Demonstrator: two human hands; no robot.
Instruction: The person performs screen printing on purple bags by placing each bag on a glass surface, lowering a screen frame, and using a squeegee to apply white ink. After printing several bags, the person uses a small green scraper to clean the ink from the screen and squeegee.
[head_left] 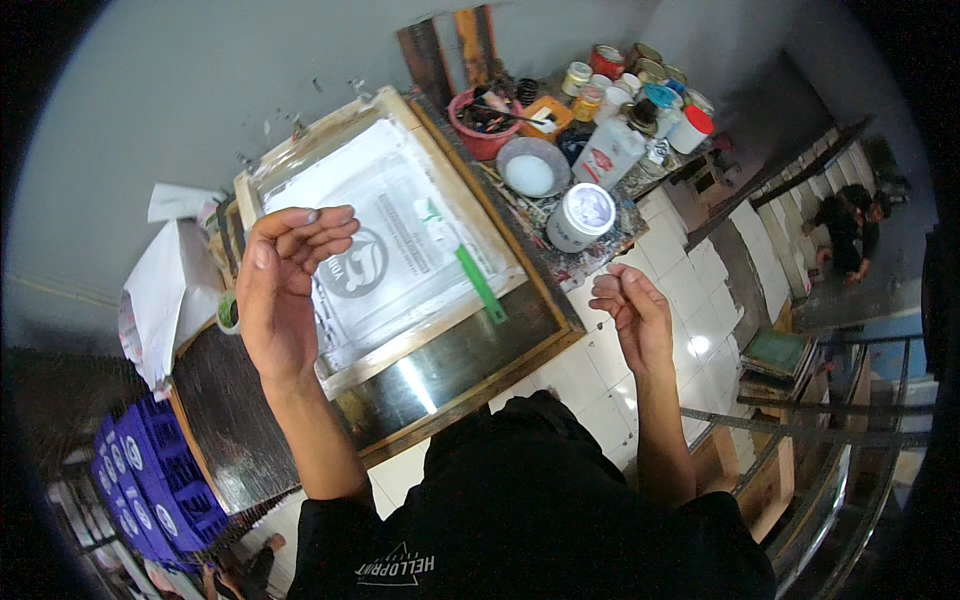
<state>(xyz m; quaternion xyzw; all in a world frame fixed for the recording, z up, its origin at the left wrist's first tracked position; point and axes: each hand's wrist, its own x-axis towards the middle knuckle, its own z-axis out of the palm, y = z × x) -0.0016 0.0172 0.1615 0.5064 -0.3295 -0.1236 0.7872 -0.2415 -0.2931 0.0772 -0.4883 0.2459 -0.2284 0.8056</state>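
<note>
My left hand (293, 280) is raised over the left side of a wood-framed printing screen (455, 195), fingers stretched out and holding nothing. On the screen lies white paper or mesh with a grey round design (355, 262). A green strip-like tool (480, 286) rests across its right side, with a small white-and-green piece (434, 222) beyond it. My right hand (637, 318) hovers to the right of the table, its fingers loosely bent and apart with nothing visible in them. Nearest to it stands an uncovered white tub (580, 220) with pale contents.
Paint-stained side table with a grey bowl (533, 168), pink basin (478, 125), white jug (610, 152) and several jars. White paper (175, 290) hangs at the left, above purple crates (160, 490). Racks (800, 450) stand at right; one person (848, 232) is farther off, another partly shows lower left.
</note>
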